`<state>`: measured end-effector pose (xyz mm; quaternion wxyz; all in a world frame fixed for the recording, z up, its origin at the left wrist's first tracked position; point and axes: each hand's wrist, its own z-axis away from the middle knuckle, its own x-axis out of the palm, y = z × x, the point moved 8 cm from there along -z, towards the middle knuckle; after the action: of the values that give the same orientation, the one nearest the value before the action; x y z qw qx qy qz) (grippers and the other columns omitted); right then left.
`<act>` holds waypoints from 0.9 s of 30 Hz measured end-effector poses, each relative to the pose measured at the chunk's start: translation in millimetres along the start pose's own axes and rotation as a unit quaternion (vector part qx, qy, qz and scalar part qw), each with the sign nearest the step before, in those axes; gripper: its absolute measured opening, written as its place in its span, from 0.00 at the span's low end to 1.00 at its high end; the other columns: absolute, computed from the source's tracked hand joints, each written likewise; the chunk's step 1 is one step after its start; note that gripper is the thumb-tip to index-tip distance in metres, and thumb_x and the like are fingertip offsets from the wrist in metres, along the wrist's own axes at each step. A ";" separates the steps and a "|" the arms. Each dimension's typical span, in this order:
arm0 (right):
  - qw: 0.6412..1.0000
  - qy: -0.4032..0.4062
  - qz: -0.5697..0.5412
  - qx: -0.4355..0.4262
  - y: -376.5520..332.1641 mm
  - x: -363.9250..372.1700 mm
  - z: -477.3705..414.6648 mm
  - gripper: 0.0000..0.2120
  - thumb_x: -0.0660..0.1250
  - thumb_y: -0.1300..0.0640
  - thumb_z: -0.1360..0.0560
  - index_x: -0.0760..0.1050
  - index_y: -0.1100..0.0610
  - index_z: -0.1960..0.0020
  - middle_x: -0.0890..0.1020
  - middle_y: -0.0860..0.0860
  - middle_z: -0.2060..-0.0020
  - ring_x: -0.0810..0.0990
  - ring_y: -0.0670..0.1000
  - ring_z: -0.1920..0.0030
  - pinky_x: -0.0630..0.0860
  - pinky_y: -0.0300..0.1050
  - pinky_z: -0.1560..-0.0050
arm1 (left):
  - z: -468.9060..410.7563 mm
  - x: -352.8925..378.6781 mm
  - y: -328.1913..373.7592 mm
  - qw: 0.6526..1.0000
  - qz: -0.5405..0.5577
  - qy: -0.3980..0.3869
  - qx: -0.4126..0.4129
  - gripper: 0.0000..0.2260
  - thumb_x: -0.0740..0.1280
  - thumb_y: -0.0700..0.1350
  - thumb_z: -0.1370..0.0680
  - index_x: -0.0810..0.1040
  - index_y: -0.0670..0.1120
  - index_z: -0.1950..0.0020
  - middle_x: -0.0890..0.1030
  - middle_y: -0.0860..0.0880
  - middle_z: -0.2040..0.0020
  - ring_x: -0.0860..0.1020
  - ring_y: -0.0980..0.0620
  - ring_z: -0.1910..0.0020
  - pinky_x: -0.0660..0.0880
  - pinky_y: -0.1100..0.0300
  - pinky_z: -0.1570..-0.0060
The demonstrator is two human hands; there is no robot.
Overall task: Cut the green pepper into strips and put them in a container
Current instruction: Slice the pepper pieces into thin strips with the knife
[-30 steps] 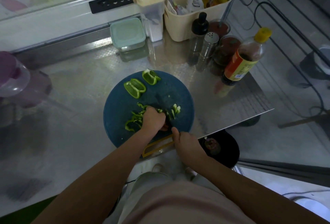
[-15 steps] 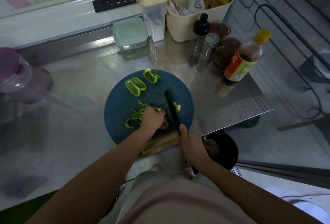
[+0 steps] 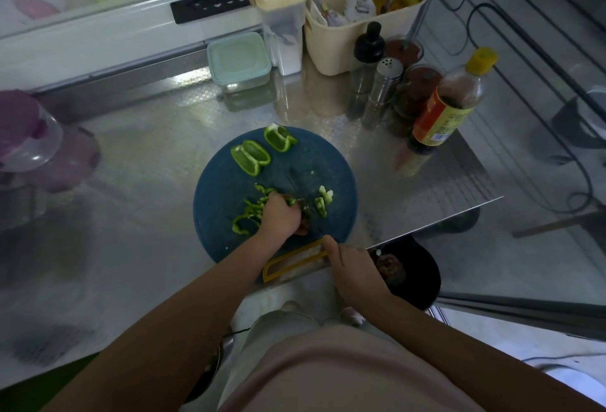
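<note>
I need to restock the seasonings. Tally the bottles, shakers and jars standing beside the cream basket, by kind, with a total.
Bottles: 2 (black-topped bottle, yellow-capped bottle)
Steel shaker: 1
Jars with red contents: 2
Total: 5

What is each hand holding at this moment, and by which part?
The right hand grips the knife by its handle end; the blade is blurred. The left hand, curled, holds down the pepper piece from its top.
</note>
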<state>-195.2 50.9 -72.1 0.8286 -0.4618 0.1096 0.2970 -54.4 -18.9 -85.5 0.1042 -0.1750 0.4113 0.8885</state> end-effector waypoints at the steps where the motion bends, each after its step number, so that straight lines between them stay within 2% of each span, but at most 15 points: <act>1: 1.000 -0.014 -0.011 0.015 7.6 1.7 -3.9 0.10 0.49 0.56 0.20 0.68 0.56 0.47 0.76 0.52 0.69 0.74 0.53 0.71 0.71 0.43 0.70 | 0.1 0.2 0.1 1.000 -0.003 -0.007 -0.004 0.11 0.57 0.37 0.19 0.66 0.35 0.38 0.76 0.39 0.50 0.78 0.47 0.67 0.78 0.60 0.77; 2: 1.000 -0.002 -0.005 0.005 10.0 3.7 -5.0 0.13 0.49 0.59 0.21 0.67 0.57 0.40 0.79 0.55 0.64 0.77 0.54 0.68 0.74 0.45 0.69 | 0.2 0.2 0.2 1.000 -0.007 -0.012 -0.006 0.12 0.57 0.37 0.19 0.65 0.36 0.37 0.75 0.40 0.49 0.78 0.47 0.66 0.78 0.59 0.76; 3: 1.000 -0.018 0.004 0.014 10.2 7.6 -5.9 0.15 0.48 0.59 0.19 0.66 0.58 0.36 0.79 0.58 0.58 0.79 0.56 0.61 0.76 0.47 0.62 | -0.3 0.1 0.8 1.000 -0.019 -0.014 -0.007 0.12 0.57 0.37 0.19 0.65 0.36 0.36 0.75 0.39 0.48 0.79 0.45 0.62 0.79 0.58 0.73; 4: 1.000 0.001 0.012 -0.017 5.7 8.3 -5.5 0.15 0.47 0.56 0.18 0.69 0.57 0.38 0.78 0.59 0.57 0.79 0.59 0.56 0.74 0.49 0.58 | -1.1 -0.6 1.2 0.999 -0.032 -0.011 -0.003 0.13 0.57 0.37 0.20 0.65 0.36 0.35 0.75 0.39 0.45 0.80 0.42 0.56 0.79 0.57 0.70; 5: 0.998 0.020 0.027 -0.048 2.5 6.5 -2.9 0.17 0.47 0.52 0.18 0.72 0.57 0.45 0.76 0.58 0.60 0.78 0.60 0.55 0.71 0.48 0.57 | -1.5 -1.3 1.8 0.999 -0.044 -0.007 0.001 0.14 0.58 0.38 0.20 0.65 0.36 0.35 0.75 0.38 0.42 0.79 0.41 0.52 0.79 0.57 0.69; 7: 0.997 0.024 0.057 -0.053 2.7 6.7 -3.6 0.22 0.47 0.47 0.18 0.72 0.60 0.53 0.76 0.58 0.63 0.78 0.61 0.55 0.68 0.47 0.59 | -1.8 -1.9 1.3 0.999 -0.052 -0.004 0.002 0.14 0.58 0.38 0.20 0.64 0.37 0.35 0.75 0.38 0.41 0.79 0.40 0.49 0.78 0.58 0.68; 10: 0.995 0.014 0.072 -0.061 -4.2 7.5 -5.4 0.25 0.47 0.47 0.18 0.74 0.65 0.52 0.79 0.61 0.58 0.77 0.60 0.54 0.72 0.50 0.54 | -4.9 -0.8 -1.7 0.999 -0.054 -0.007 -0.006 0.15 0.59 0.39 0.20 0.64 0.37 0.35 0.74 0.37 0.40 0.79 0.39 0.49 0.81 0.50 0.60; 13: 0.995 -0.004 0.081 -0.050 -4.1 7.8 -8.2 0.24 0.46 0.46 0.18 0.71 0.61 0.57 0.76 0.57 0.63 0.76 0.58 0.58 0.69 0.47 0.56 | -6.6 -0.8 -1.5 0.997 -0.076 0.000 0.000 0.15 0.59 0.38 0.20 0.64 0.37 0.34 0.74 0.38 0.39 0.77 0.39 0.45 0.78 0.54 0.58; 17: 0.995 -0.026 0.088 -0.035 -10.0 12.9 -13.8 0.20 0.45 0.47 0.18 0.68 0.59 0.56 0.73 0.56 0.63 0.75 0.59 0.57 0.66 0.46 0.57 | -8.2 -1.5 -0.4 0.994 -0.104 0.012 0.011 0.14 0.59 0.39 0.21 0.66 0.37 0.36 0.74 0.38 0.38 0.74 0.40 0.40 0.74 0.49 0.43; 22: 0.996 -0.027 0.077 -0.018 -14.7 9.7 -19.5 0.23 0.44 0.45 0.19 0.68 0.60 0.56 0.72 0.57 0.62 0.70 0.54 0.60 0.64 0.45 0.58 | -7.9 -1.2 0.8 0.996 -0.088 0.009 0.006 0.14 0.60 0.39 0.21 0.67 0.39 0.36 0.75 0.40 0.40 0.76 0.42 0.43 0.73 0.56 0.52; 24: 0.999 -0.010 0.042 -0.014 -11.6 7.7 -18.0 0.22 0.45 0.45 0.19 0.68 0.60 0.56 0.72 0.57 0.62 0.70 0.53 0.60 0.64 0.43 0.59 | -7.3 -0.3 -1.5 1.000 -0.010 0.004 -0.012 0.10 0.62 0.38 0.21 0.69 0.40 0.40 0.77 0.41 0.46 0.80 0.43 0.53 0.80 0.55 0.60; 26: 1.000 0.014 -0.004 -0.008 -7.1 4.1 -17.9 0.24 0.46 0.45 0.18 0.69 0.60 0.61 0.73 0.55 0.66 0.71 0.52 0.65 0.64 0.44 0.65 | -4.4 -0.1 -2.0 0.997 0.065 0.001 -0.033 0.06 0.63 0.38 0.21 0.70 0.42 0.45 0.78 0.41 0.55 0.80 0.48 0.66 0.80 0.57 0.71; 27: 0.999 0.022 -0.024 -0.007 -4.4 2.3 -18.1 0.27 0.46 0.44 0.19 0.69 0.60 0.65 0.72 0.54 0.70 0.71 0.51 0.69 0.64 0.45 0.68 | -4.5 -0.9 -1.3 0.995 0.089 0.006 -0.031 0.05 0.64 0.38 0.21 0.70 0.42 0.47 0.78 0.42 0.56 0.79 0.48 0.68 0.80 0.58 0.73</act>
<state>-189.1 35.0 -80.1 0.8296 -0.4765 0.1147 0.2675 -52.2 -21.6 -88.8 0.0163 -0.1462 0.3979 0.9056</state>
